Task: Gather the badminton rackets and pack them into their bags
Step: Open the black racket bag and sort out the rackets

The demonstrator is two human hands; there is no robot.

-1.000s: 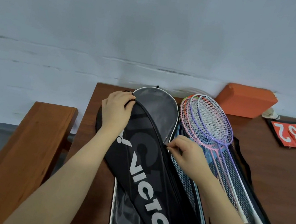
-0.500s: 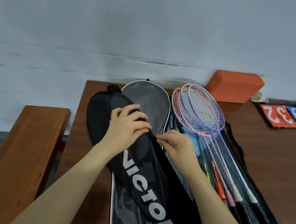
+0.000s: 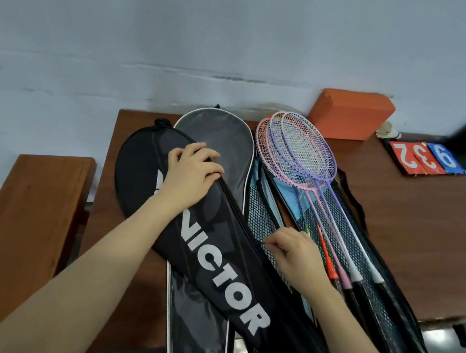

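Since half a second ago your right hand (image 3: 294, 255) has slid down the zipper edge of the black VICTOR bag (image 3: 213, 258), toward the lower middle of the frame, fingers still pinched on what looks like the zipper pull. Going big to small: the bench (image 3: 416, 234) fills the centre and right, and the bag lies diagonally across its left part, over a grey bag (image 3: 217, 131). Right of that, the rackets (image 3: 304, 156) sit stacked on mesh bags (image 3: 375, 288). Your left hand (image 3: 192, 176) presses the VICTOR bag's head end, fingers curled over its edge.
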